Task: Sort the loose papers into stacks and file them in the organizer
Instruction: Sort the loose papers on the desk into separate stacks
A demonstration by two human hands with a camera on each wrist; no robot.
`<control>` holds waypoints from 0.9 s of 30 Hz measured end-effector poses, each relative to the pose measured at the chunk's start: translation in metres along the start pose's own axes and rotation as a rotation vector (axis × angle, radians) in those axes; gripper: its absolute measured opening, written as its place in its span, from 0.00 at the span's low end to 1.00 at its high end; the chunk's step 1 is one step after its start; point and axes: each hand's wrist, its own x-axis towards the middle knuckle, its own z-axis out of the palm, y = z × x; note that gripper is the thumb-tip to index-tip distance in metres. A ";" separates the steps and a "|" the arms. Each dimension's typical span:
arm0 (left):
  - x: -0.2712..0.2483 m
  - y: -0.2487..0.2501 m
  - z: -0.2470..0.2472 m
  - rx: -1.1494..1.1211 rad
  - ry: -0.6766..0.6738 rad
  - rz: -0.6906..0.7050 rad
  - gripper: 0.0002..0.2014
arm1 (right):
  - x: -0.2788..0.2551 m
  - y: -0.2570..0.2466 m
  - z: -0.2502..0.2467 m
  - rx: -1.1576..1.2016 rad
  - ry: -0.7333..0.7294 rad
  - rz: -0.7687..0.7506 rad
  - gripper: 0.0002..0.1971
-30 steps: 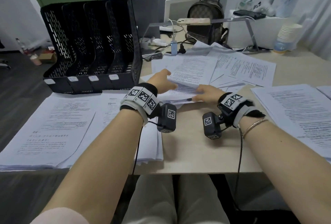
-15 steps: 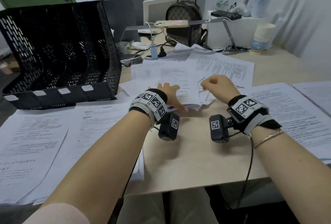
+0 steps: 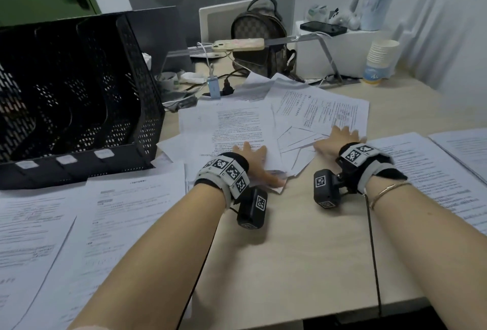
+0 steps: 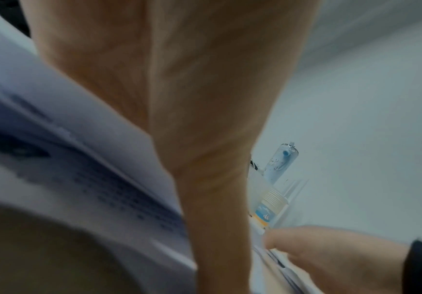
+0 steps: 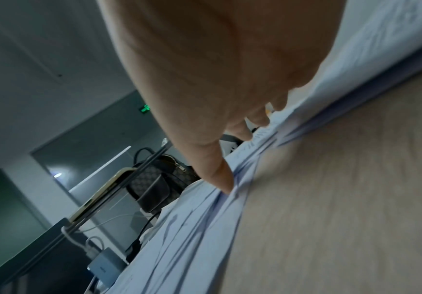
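The left hand (image 3: 253, 160) lies flat on the loose papers (image 3: 237, 129), its grip spread with straight fingers pressing the top sheet and the thumb (image 3: 271, 180) stretched toward 4 o'clock along the pile's near edge. The right hand (image 3: 336, 140) rests at 3 o'clock from it, grip likewise spread, palm down on the fanned sheets, its fingertips (image 5: 223, 184) touching the paper edges in the right wrist view. The left wrist view is blurred and shows only the palm (image 4: 179, 89) over printed sheets. The loose pile sits at the middle of the worktop (image 3: 290, 250). The black organizer (image 3: 79, 97) stands at 10 o'clock from the hands, its slots showing no paper. Sorted stacks (image 3: 92, 224) lie at 8 o'clock, and more stacks (image 3: 434, 171) at 3 o'clock. Beyond the pile, at 12 o'clock, stand a backpack (image 3: 259, 39) and a phone (image 3: 238, 44) on a metal stand.
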 end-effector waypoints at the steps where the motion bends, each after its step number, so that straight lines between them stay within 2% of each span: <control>1: 0.002 0.001 0.002 0.004 -0.004 -0.006 0.57 | 0.001 0.003 0.002 -0.004 -0.020 0.006 0.43; 4: 0.003 0.004 0.005 -0.006 -0.019 -0.020 0.61 | -0.003 0.004 0.004 -0.051 -0.060 -0.018 0.43; 7: 0.005 0.004 0.005 -0.024 -0.024 -0.021 0.61 | -0.014 -0.005 0.000 -0.103 -0.092 -0.105 0.41; 12: 0.005 0.004 0.006 -0.036 -0.021 -0.032 0.61 | -0.033 -0.030 0.011 -0.164 -0.246 -0.397 0.37; 15: 0.003 0.004 0.006 -0.037 -0.012 -0.032 0.61 | -0.044 -0.034 0.013 -0.035 -0.241 -0.505 0.30; 18: 0.002 0.004 0.006 -0.036 0.003 -0.037 0.60 | -0.053 -0.030 0.013 -0.004 -0.151 -0.499 0.25; 22: -0.002 0.002 0.006 -0.059 0.035 -0.041 0.57 | -0.058 -0.029 0.018 -0.050 -0.264 -0.436 0.33; 24: -0.006 -0.001 0.005 -0.070 0.046 -0.041 0.57 | -0.062 -0.032 0.019 -0.084 -0.267 -0.419 0.35; 27: -0.010 -0.007 0.006 -0.085 0.042 -0.032 0.58 | -0.069 -0.033 0.013 0.001 -0.217 -0.407 0.30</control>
